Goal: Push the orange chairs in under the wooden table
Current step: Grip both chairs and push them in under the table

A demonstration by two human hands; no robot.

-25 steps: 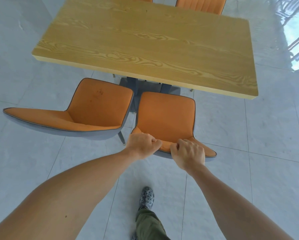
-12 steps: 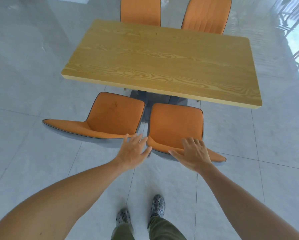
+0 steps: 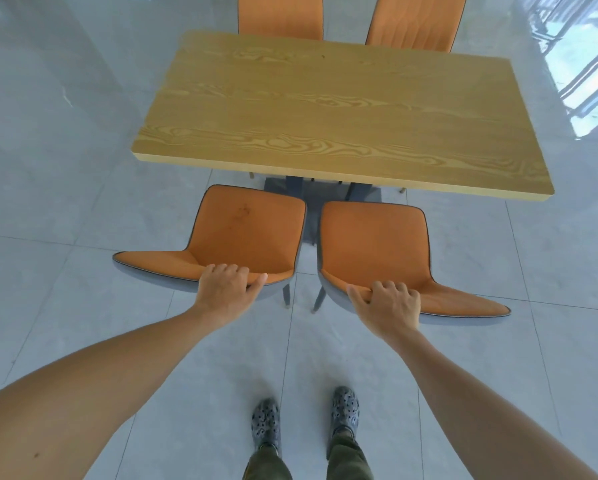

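Two orange chairs stand side by side on the near side of the wooden table, their seats just short of its front edge. My left hand grips the top of the left orange chair's backrest. My right hand grips the top of the right orange chair's backrest. Both backrests lean toward me and splay outward. Two more orange chairs, one at far left and one at far right, sit tucked against the far side of the table.
Grey glossy floor tiles surround the table. My two feet in dark clogs stand behind the chairs. The table's dark base shows between the near chairs. A window reflection shines at the right.
Both hands let go of the right chair's backrest and spread apart. The left hand has taken hold of the left chair, the right hand has regripped the right chair. I have stepped back.
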